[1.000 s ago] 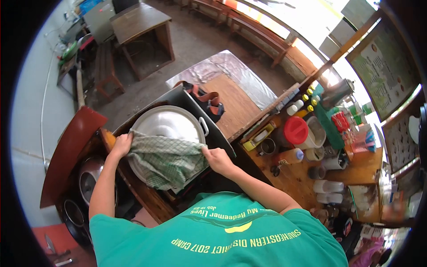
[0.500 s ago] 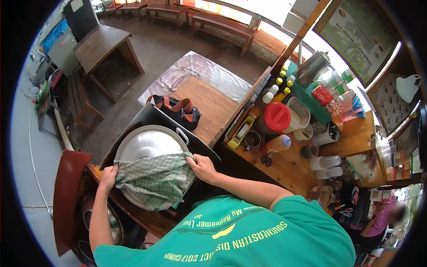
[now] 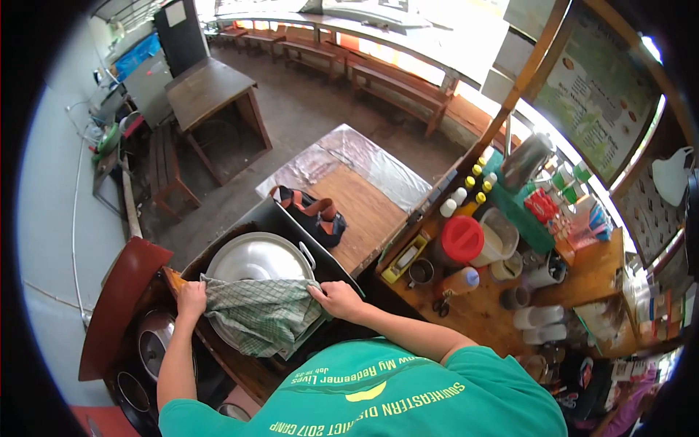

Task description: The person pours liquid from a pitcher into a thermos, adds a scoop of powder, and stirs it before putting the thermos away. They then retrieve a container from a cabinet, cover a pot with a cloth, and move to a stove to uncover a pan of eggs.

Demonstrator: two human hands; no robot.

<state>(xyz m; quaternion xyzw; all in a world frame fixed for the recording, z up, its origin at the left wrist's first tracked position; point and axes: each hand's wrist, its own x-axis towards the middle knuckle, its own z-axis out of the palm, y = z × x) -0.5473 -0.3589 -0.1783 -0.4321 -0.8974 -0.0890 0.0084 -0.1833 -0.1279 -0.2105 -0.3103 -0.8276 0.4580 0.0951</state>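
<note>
A green and white checked cloth (image 3: 262, 315) hangs between my two hands in front of a big round silver pot lid (image 3: 256, 256), covering its near part. My left hand (image 3: 192, 298) grips the cloth's left upper corner, fingers closed. At the opposite corner, my right hand (image 3: 339, 300) pinches the cloth near the lid's right rim. A metal loop handle (image 3: 307, 253) sticks out at the lid's right side. Whatever lies behind the lower part of the cloth is hidden.
A black bag with orange straps (image 3: 314, 217) rests on the wooden table (image 3: 364, 191) ahead. To the right, a counter (image 3: 415, 298) carries a red-lidded container (image 3: 462, 239), bottles, cups and scissors (image 3: 440, 309). Lidded pots (image 3: 154, 345) stand at lower left. A person's purple sleeve (image 3: 628, 411) shows at lower right.
The camera view has tilted, so the scene sits lower and further right. Both hands still hold the cloth's corners, and it hangs a little differently over the lid.
</note>
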